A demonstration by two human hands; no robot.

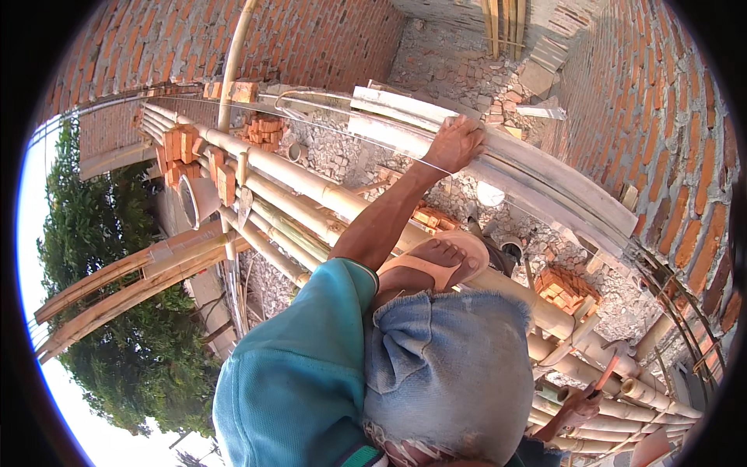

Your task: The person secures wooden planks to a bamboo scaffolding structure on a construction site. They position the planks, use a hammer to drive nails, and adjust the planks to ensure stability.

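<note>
My left hand (457, 143) reaches forward with its fingers curled closed over the top of a long, pale, plaster-smeared board (545, 167). A thin taut string (373, 142) runs past my wrist. At the lower right, partly hidden behind my bent knee in faded jeans, my right hand (577, 408) is closed round a tool with a slim orange-red part (608, 370); its exact kind is unclear. My sandalled foot (436, 263) rests on thick bamboo poles (303, 183) beneath me.
Stacked bricks (180, 152) and a pale bucket (198, 200) sit on the bamboo at left. Brick walls (661, 132) rise ahead and at right. Rubble (459, 78) and a brick pile (564, 288) lie far below. Wooden beams (124, 284) jut out at left.
</note>
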